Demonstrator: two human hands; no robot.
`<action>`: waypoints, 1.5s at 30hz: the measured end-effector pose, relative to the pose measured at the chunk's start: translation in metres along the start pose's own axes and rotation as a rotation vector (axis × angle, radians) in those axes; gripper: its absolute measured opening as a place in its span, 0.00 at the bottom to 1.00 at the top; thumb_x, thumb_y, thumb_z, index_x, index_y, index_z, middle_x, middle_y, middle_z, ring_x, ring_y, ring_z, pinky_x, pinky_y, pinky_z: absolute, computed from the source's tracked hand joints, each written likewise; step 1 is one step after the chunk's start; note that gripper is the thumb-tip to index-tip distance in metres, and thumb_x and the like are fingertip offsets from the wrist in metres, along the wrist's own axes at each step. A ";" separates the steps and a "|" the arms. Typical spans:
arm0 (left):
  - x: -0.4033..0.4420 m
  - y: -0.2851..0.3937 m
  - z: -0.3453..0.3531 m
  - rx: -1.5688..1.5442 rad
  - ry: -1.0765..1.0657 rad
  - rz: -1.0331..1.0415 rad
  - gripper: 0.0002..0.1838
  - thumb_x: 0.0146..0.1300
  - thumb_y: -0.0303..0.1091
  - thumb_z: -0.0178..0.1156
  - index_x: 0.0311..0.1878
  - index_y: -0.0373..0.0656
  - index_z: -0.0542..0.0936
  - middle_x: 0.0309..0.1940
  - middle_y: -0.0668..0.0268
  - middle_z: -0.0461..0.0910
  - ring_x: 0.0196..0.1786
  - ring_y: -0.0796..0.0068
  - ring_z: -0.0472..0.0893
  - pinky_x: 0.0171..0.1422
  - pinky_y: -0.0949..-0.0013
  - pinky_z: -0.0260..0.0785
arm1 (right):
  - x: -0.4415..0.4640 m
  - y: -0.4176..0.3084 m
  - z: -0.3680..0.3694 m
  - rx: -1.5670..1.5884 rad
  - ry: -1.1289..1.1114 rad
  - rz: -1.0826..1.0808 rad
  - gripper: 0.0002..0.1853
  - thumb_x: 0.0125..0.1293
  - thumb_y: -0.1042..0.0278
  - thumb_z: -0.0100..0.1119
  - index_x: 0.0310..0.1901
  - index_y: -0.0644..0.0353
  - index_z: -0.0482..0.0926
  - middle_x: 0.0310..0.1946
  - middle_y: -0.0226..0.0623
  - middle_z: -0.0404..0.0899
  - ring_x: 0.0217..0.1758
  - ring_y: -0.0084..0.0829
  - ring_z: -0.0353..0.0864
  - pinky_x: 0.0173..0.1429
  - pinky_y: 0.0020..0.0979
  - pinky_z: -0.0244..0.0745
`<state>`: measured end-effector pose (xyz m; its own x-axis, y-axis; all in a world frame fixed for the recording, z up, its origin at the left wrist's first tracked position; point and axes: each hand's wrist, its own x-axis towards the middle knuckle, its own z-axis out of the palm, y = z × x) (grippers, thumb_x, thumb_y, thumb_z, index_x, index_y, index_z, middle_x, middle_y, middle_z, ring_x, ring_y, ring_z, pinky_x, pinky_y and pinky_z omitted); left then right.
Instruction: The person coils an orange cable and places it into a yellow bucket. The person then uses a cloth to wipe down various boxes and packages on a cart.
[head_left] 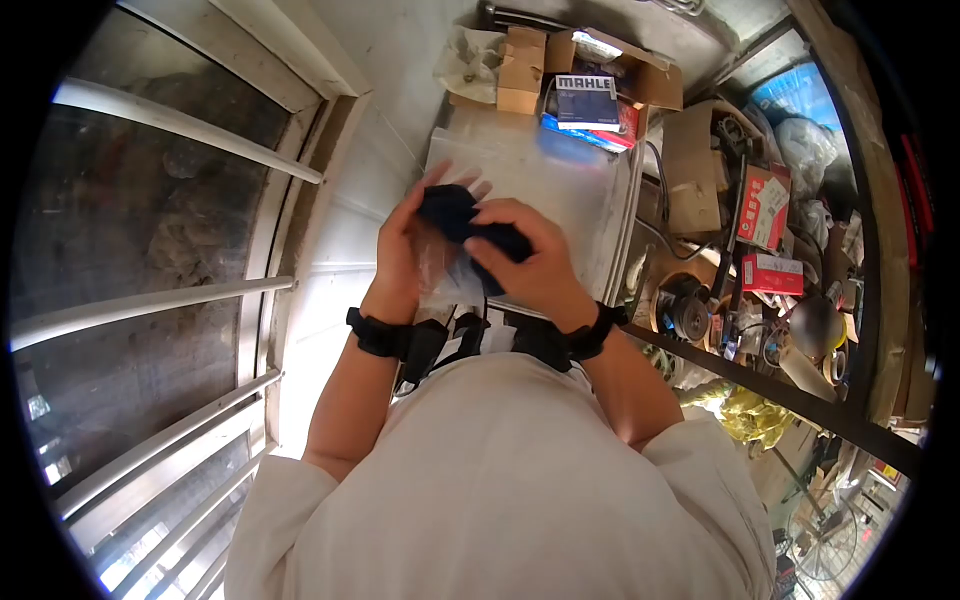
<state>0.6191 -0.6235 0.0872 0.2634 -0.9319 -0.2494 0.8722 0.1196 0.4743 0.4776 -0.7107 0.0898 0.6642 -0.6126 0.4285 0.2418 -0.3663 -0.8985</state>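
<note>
In front of my chest, my right hand (535, 250) grips a dark navy folded item (450, 212) that looks like cloth, thumb and fingers pressed on it. My left hand (403, 240) holds a clear plastic bag (436, 262), whose film spreads over and beside the fingers. The dark item lies across the left palm and fingers. Whether part of it sits inside the bag, I cannot tell. Both wrists wear black bands.
Behind the hands is a pale tabletop (560, 190) with a blue MAHLE box (588, 103) and open cardboard boxes (521, 70). To the right, a cluttered shelf holds red-and-white boxes (772, 275) and a coil (688, 312). A barred window (160, 300) stands left.
</note>
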 end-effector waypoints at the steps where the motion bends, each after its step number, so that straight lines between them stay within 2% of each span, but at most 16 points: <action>1: 0.001 0.000 0.002 -0.058 -0.018 -0.004 0.30 0.70 0.37 0.50 0.72 0.41 0.55 0.69 0.51 0.61 0.72 0.54 0.61 0.75 0.51 0.54 | 0.003 -0.003 0.003 -0.081 0.036 -0.066 0.13 0.55 0.79 0.66 0.43 0.62 0.79 0.38 0.40 0.80 0.42 0.34 0.80 0.48 0.30 0.74; 7: -0.006 0.007 0.014 0.232 -0.135 0.091 0.32 0.67 0.31 0.49 0.73 0.39 0.53 0.71 0.47 0.57 0.74 0.51 0.58 0.77 0.48 0.50 | 0.037 -0.026 -0.016 -0.321 0.439 -0.266 0.19 0.57 0.79 0.64 0.51 0.66 0.77 0.43 0.47 0.78 0.42 0.39 0.79 0.48 0.31 0.74; 9: -0.008 0.009 0.017 0.308 -0.124 0.062 0.30 0.69 0.33 0.47 0.73 0.38 0.53 0.71 0.47 0.57 0.74 0.53 0.57 0.77 0.48 0.50 | 0.045 -0.026 -0.016 -0.023 0.452 -0.051 0.20 0.57 0.77 0.64 0.53 0.65 0.76 0.41 0.45 0.77 0.42 0.40 0.78 0.47 0.32 0.73; 15: -0.002 0.000 -0.006 -0.373 -0.146 -0.130 0.36 0.73 0.57 0.41 0.70 0.36 0.58 0.70 0.52 0.61 0.71 0.58 0.63 0.75 0.55 0.55 | 0.043 0.011 0.014 -0.333 -0.111 -0.212 0.19 0.57 0.75 0.62 0.52 0.61 0.76 0.36 0.42 0.74 0.41 0.44 0.75 0.48 0.37 0.70; 16: -0.004 0.005 0.011 -0.226 0.040 -0.110 0.38 0.71 0.62 0.41 0.68 0.37 0.63 0.66 0.55 0.68 0.67 0.59 0.68 0.73 0.58 0.57 | 0.037 0.016 0.021 -0.372 -0.197 -0.230 0.19 0.56 0.76 0.62 0.51 0.60 0.76 0.36 0.41 0.74 0.42 0.44 0.75 0.49 0.37 0.69; 19: -0.006 0.017 0.009 -0.189 0.049 -0.099 0.35 0.71 0.61 0.40 0.64 0.36 0.68 0.60 0.55 0.73 0.64 0.58 0.71 0.72 0.57 0.57 | 0.022 0.013 0.024 -0.251 -0.343 -0.156 0.13 0.57 0.73 0.61 0.45 0.60 0.76 0.35 0.43 0.74 0.42 0.49 0.74 0.48 0.41 0.68; 20: -0.005 0.019 0.012 -0.157 0.092 -0.070 0.30 0.73 0.54 0.44 0.62 0.35 0.71 0.55 0.56 0.77 0.60 0.61 0.75 0.69 0.59 0.62 | 0.018 0.008 0.022 -0.253 -0.405 -0.153 0.12 0.59 0.71 0.61 0.44 0.59 0.75 0.36 0.43 0.75 0.41 0.49 0.74 0.46 0.42 0.68; 24: 0.004 0.027 0.002 0.349 0.059 -0.051 0.21 0.73 0.41 0.50 0.60 0.35 0.71 0.51 0.57 0.80 0.53 0.67 0.79 0.60 0.65 0.72 | -0.002 0.018 0.030 -0.149 -0.423 -0.009 0.13 0.62 0.71 0.60 0.47 0.57 0.72 0.38 0.45 0.76 0.41 0.51 0.75 0.44 0.43 0.70; 27: 0.006 0.025 -0.006 0.363 0.082 -0.038 0.22 0.73 0.45 0.50 0.60 0.38 0.71 0.53 0.56 0.78 0.55 0.64 0.78 0.61 0.58 0.72 | -0.002 0.021 0.027 -0.114 -0.443 0.012 0.12 0.62 0.71 0.59 0.47 0.57 0.73 0.39 0.47 0.76 0.42 0.53 0.74 0.46 0.42 0.71; 30: 0.007 0.030 0.001 0.224 0.140 0.104 0.23 0.74 0.49 0.47 0.62 0.42 0.68 0.58 0.53 0.74 0.62 0.59 0.73 0.64 0.47 0.69 | -0.011 0.036 0.020 -0.155 -0.461 0.019 0.12 0.64 0.70 0.59 0.48 0.59 0.72 0.37 0.42 0.77 0.39 0.41 0.77 0.45 0.35 0.71; 33: 0.003 0.049 0.013 0.068 0.153 0.271 0.25 0.74 0.50 0.46 0.64 0.44 0.66 0.63 0.52 0.69 0.68 0.54 0.67 0.67 0.38 0.65 | -0.015 0.045 -0.011 0.076 -0.411 0.580 0.10 0.67 0.71 0.58 0.49 0.58 0.72 0.36 0.30 0.75 0.39 0.22 0.74 0.45 0.25 0.69; 36: 0.005 0.055 0.002 -0.143 0.053 0.281 0.26 0.73 0.49 0.48 0.66 0.42 0.65 0.68 0.51 0.64 0.72 0.55 0.63 0.73 0.40 0.57 | -0.012 0.046 -0.035 0.417 0.022 0.536 0.09 0.70 0.72 0.56 0.50 0.57 0.72 0.38 0.22 0.72 0.41 0.12 0.68 0.46 0.18 0.64; 40: 0.011 0.028 -0.008 -0.306 -0.103 0.120 0.27 0.73 0.39 0.49 0.70 0.38 0.61 0.69 0.51 0.62 0.71 0.58 0.64 0.76 0.51 0.54 | 0.013 -0.002 -0.026 0.392 0.181 0.287 0.11 0.70 0.73 0.56 0.52 0.57 0.72 0.39 0.21 0.69 0.38 0.13 0.66 0.43 0.17 0.62; 43: 0.010 0.002 0.003 -0.095 -0.004 0.042 0.25 0.74 0.40 0.44 0.70 0.41 0.61 0.66 0.58 0.67 0.68 0.63 0.68 0.73 0.58 0.58 | 0.014 -0.029 -0.002 0.088 0.141 0.134 0.15 0.66 0.73 0.60 0.52 0.59 0.71 0.38 0.26 0.72 0.37 0.21 0.72 0.41 0.23 0.68; 44: 0.002 -0.005 0.014 0.299 -0.122 0.231 0.26 0.75 0.42 0.43 0.72 0.41 0.60 0.66 0.61 0.67 0.66 0.67 0.69 0.72 0.60 0.59 | 0.017 -0.026 0.005 -0.014 0.068 0.022 0.16 0.65 0.74 0.60 0.53 0.60 0.71 0.39 0.30 0.73 0.39 0.27 0.74 0.44 0.26 0.69; 45: 0.004 -0.006 0.013 0.267 -0.132 0.179 0.26 0.75 0.42 0.43 0.72 0.41 0.60 0.65 0.62 0.67 0.65 0.68 0.70 0.72 0.61 0.59 | 0.019 -0.021 0.011 -0.115 -0.007 -0.089 0.17 0.64 0.74 0.60 0.53 0.61 0.71 0.41 0.34 0.74 0.41 0.33 0.75 0.47 0.29 0.71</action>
<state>0.6098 -0.6318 0.0943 0.3318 -0.9425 -0.0389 0.6735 0.2078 0.7093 0.4934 -0.7070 0.1162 0.6484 -0.5694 0.5054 0.2179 -0.4972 -0.8398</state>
